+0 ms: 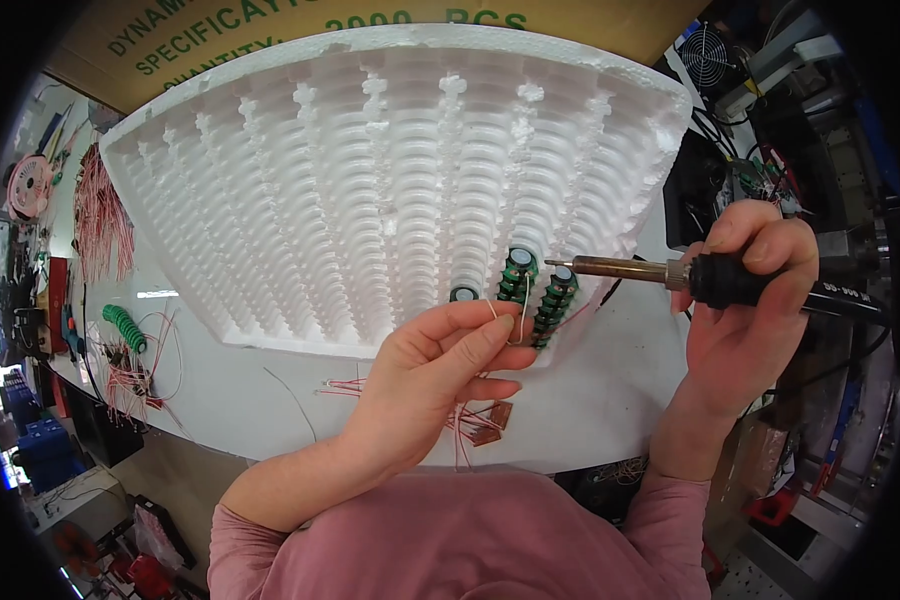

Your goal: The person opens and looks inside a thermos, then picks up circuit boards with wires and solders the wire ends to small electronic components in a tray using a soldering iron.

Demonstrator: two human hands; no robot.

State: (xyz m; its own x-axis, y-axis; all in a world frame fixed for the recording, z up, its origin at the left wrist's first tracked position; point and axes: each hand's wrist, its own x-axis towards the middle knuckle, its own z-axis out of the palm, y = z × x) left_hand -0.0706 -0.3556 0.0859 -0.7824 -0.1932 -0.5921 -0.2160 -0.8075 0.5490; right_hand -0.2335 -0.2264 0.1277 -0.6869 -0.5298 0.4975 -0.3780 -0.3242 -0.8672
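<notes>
My right hand (750, 290) is closed round the black handle of a soldering iron (620, 268). The iron points left, its tip over the green-rimmed round parts. With thumb and fingers pinched, my left hand (450, 350) holds a thin whitish wire (526, 310), which bends up towards those parts. The round parts stand on edge in short rows: one row (519, 262) just beyond my left fingertips, another (557, 290) to its right. A third round part (464, 295) is partly hidden behind my left hand. All sit in the near right of a white foam tray (390, 180).
Small brown circuit boards with red and white wires (490, 425) lie below my left hand. At the left are a green row of parts (124, 328), bundled red wires (105, 220) and a pink reel (30, 185). A cardboard box (270, 40) stands behind the tray; a black fan (705, 55) is far right.
</notes>
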